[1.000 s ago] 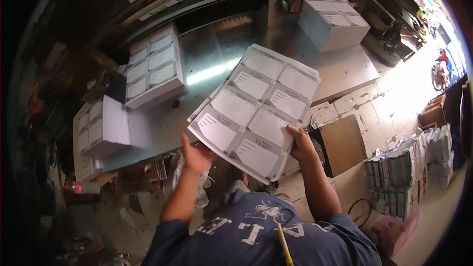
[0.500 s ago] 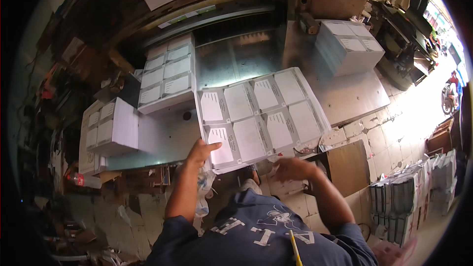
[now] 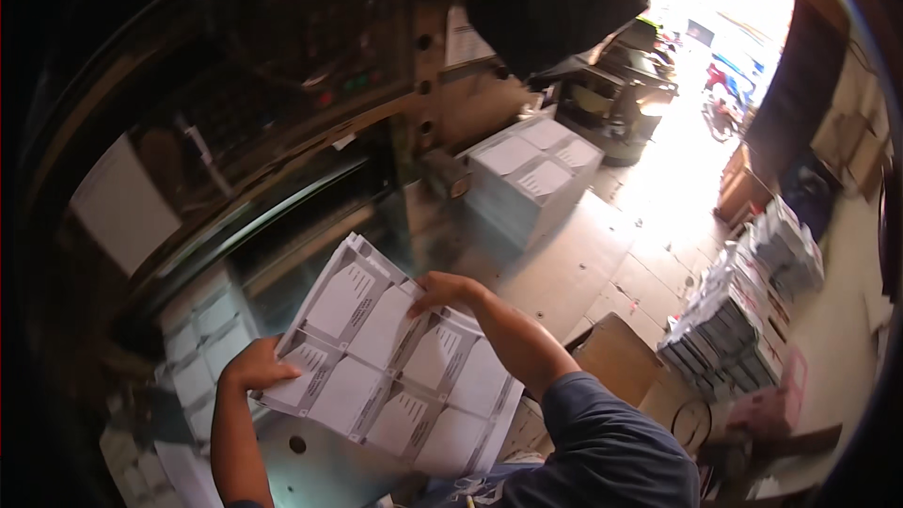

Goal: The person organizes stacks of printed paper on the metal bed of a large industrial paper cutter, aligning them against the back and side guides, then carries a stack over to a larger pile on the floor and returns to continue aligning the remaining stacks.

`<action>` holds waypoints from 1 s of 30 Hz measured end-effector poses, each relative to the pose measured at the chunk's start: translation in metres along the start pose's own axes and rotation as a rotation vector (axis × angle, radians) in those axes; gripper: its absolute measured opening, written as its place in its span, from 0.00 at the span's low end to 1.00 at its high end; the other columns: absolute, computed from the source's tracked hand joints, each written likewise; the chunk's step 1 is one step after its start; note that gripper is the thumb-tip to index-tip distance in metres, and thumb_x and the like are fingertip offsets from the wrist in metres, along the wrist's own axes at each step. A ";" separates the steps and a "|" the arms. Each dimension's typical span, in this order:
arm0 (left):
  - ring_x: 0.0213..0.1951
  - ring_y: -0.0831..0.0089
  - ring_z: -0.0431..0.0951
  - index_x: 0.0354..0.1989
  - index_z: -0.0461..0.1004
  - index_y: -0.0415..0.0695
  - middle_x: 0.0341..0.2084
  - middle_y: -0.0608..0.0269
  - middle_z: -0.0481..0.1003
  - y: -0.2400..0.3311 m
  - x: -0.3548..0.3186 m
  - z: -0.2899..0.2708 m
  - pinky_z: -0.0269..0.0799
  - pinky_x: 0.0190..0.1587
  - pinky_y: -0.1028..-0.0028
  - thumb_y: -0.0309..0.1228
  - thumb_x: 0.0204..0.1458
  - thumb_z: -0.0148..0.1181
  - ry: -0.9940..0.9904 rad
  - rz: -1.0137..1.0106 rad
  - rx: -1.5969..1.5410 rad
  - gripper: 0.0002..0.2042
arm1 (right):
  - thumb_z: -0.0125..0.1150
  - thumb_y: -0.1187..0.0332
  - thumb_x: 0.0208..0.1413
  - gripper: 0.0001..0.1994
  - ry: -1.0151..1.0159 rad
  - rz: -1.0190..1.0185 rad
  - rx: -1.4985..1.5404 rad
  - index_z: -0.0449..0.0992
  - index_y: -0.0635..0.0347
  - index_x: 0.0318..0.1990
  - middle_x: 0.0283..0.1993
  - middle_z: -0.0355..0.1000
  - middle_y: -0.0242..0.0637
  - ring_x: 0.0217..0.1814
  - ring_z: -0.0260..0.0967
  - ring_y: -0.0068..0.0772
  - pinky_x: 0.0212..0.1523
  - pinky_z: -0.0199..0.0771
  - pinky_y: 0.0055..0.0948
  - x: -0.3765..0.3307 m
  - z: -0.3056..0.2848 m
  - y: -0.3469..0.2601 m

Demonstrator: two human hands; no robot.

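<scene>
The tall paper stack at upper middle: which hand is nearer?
Right. The right hand, touching the sheets, is below and left of the stack; the left hand, gripping their left edge, is farther down and left.

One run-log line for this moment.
left hand: grips left edge of white-and-grey printed paper sheets | right hand: on their far edge | tall pale paper stack: beyond, on smooth flat worktop

Shirt (image 3: 611, 442): cut off, lower edge.
Left hand (image 3: 250, 367): partly hidden under sheets (image 3: 395, 357).
Paper stack (image 3: 194, 378): lower left, blurred.
Motorbike (image 3: 720, 115): upper right, blurred.
</scene>
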State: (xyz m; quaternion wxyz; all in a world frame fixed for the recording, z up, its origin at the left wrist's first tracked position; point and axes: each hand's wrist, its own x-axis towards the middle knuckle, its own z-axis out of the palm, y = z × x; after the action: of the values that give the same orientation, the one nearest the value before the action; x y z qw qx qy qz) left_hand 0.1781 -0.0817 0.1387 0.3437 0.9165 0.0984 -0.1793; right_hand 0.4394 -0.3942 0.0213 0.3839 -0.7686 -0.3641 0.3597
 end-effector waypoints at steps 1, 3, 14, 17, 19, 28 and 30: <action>0.43 0.63 0.79 0.51 0.73 0.38 0.42 0.50 0.78 0.003 0.014 -0.012 0.70 0.49 0.70 0.32 0.37 0.70 -0.033 -0.043 0.021 0.28 | 0.73 0.60 0.41 0.26 0.002 0.029 0.098 0.76 0.63 0.48 0.41 0.77 0.40 0.45 0.73 0.31 0.48 0.71 0.30 -0.005 -0.004 0.000; 0.44 0.64 0.78 0.52 0.71 0.37 0.43 0.52 0.78 0.042 0.039 -0.026 0.71 0.49 0.70 0.30 0.38 0.71 -0.101 0.019 0.053 0.29 | 0.73 0.60 0.42 0.28 0.017 0.064 0.287 0.74 0.63 0.51 0.43 0.77 0.39 0.47 0.73 0.30 0.49 0.71 0.29 -0.023 -0.009 0.019; 0.62 0.57 0.63 0.62 0.56 0.32 0.59 0.42 0.63 -0.077 0.067 0.211 0.57 0.63 0.64 0.34 0.54 0.62 0.786 -0.298 -0.609 0.31 | 0.68 0.56 0.46 0.28 0.206 0.056 0.041 0.71 0.63 0.52 0.44 0.74 0.50 0.47 0.72 0.42 0.48 0.69 0.35 -0.060 -0.010 0.029; 0.59 0.59 0.66 0.61 0.58 0.33 0.56 0.47 0.66 -0.049 0.053 0.204 0.59 0.61 0.64 0.33 0.52 0.64 0.862 -0.240 -1.033 0.31 | 0.69 0.57 0.48 0.28 0.184 -0.237 0.107 0.69 0.67 0.52 0.44 0.73 0.45 0.48 0.69 0.34 0.50 0.67 0.32 -0.080 -0.011 0.004; 0.52 0.62 0.71 0.61 0.60 0.35 0.51 0.53 0.69 -0.034 0.044 0.197 0.68 0.54 0.63 0.32 0.50 0.66 0.676 0.001 -1.217 0.31 | 0.70 0.59 0.49 0.29 0.113 -0.227 0.604 0.68 0.66 0.55 0.47 0.73 0.41 0.50 0.68 0.31 0.53 0.67 0.30 -0.067 -0.006 0.024; 0.37 0.64 0.79 0.46 0.75 0.38 0.38 0.55 0.78 -0.021 0.068 0.173 0.73 0.40 0.68 0.38 0.45 0.68 0.606 -0.333 -0.712 0.22 | 0.66 0.52 0.47 0.24 0.254 -0.003 -0.182 0.75 0.69 0.40 0.30 0.76 0.49 0.35 0.75 0.48 0.40 0.75 0.41 -0.004 0.011 0.052; 0.35 0.57 0.80 0.47 0.74 0.37 0.39 0.49 0.78 0.033 0.057 0.163 0.75 0.39 0.66 0.38 0.47 0.66 0.529 -0.411 -0.450 0.22 | 0.66 0.54 0.47 0.24 0.261 -0.097 -0.547 0.73 0.70 0.40 0.34 0.76 0.55 0.39 0.76 0.55 0.42 0.75 0.44 -0.020 0.018 0.014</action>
State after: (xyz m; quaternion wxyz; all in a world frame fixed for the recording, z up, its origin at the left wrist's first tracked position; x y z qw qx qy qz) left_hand 0.1981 -0.2111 0.0213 0.4555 0.7942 0.4015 0.0236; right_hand 0.4188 -0.4113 0.0073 0.2230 -0.8649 -0.4311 0.1279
